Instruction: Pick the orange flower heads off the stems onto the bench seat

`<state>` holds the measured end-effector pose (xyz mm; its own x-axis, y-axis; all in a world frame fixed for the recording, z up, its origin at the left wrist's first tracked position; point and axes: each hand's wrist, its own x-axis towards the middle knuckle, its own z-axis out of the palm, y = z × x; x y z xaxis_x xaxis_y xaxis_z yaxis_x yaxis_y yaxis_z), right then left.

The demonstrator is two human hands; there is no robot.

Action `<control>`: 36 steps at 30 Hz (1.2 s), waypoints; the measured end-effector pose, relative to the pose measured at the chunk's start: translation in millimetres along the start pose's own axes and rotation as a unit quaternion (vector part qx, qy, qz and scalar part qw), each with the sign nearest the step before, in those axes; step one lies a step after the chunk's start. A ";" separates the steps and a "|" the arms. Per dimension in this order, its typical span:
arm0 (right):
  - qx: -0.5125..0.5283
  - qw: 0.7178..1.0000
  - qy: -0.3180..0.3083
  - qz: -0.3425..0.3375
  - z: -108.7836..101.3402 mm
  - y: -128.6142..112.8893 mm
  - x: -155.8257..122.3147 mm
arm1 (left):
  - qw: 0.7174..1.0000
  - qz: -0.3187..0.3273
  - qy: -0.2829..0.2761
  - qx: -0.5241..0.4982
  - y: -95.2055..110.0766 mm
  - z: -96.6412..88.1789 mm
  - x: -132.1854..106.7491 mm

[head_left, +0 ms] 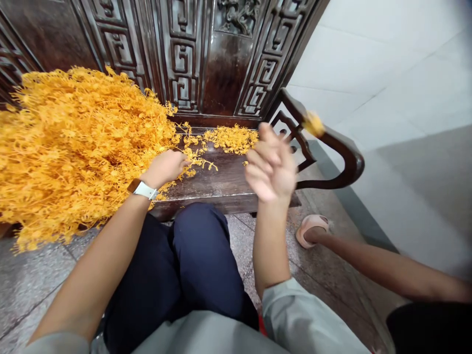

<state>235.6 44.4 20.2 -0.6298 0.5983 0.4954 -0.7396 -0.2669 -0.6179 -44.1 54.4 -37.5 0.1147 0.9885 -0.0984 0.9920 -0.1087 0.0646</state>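
My left hand, with a pale-strapped watch at the wrist, is closed at the right edge of a big heap of yellow-orange artificial flowers. Its fingers pinch a thin yellow flower sprig, whose tip sticks out over the wooden seat. My right hand is raised above the seat's right end, palm turned toward me, fingers curled and smeared by motion. Whether it holds anything is not clear. A blurred yellow piece shows to its right, in front of the armrest. Behind the hands lies a small pile of loose yellow blossoms.
The dark carved bench has a tall latticed back and a curved armrest at right. A white wall stands beyond. Another person's leg and pink shoe are on the tiled floor at right.
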 end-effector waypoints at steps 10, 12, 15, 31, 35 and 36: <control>-0.173 0.902 0.394 0.035 -26.0 49.7 -26.3 | 0.983 0.041 0.027 -0.177 4.3 1.2 1.4; -0.208 0.882 0.422 0.019 -33.5 54.4 -34.5 | 0.950 0.054 0.000 -0.307 8.2 0.9 1.3; -0.277 0.854 0.440 0.005 -40.0 59.0 -41.3 | 0.881 0.101 -0.062 -0.459 18.3 -3.3 -1.8; -0.545 0.779 0.310 -0.010 -4.0 64.5 -31.8 | 0.841 0.191 -0.105 -0.495 48.2 -9.2 -14.0; -0.573 0.802 0.169 0.026 8.1 46.5 -42.9 | 0.882 0.162 -0.006 -0.443 40.5 -13.2 -10.2; -0.578 0.808 0.103 0.043 13.6 40.4 -44.6 | 0.882 0.181 -0.010 -0.435 42.5 -14.0 -10.6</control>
<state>230.6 -3.4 -18.5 -0.5256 0.7602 0.3818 0.0957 0.4988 -0.8614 -4.0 40.8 -19.8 0.4249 0.9027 0.0677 0.4744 -0.2858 0.8326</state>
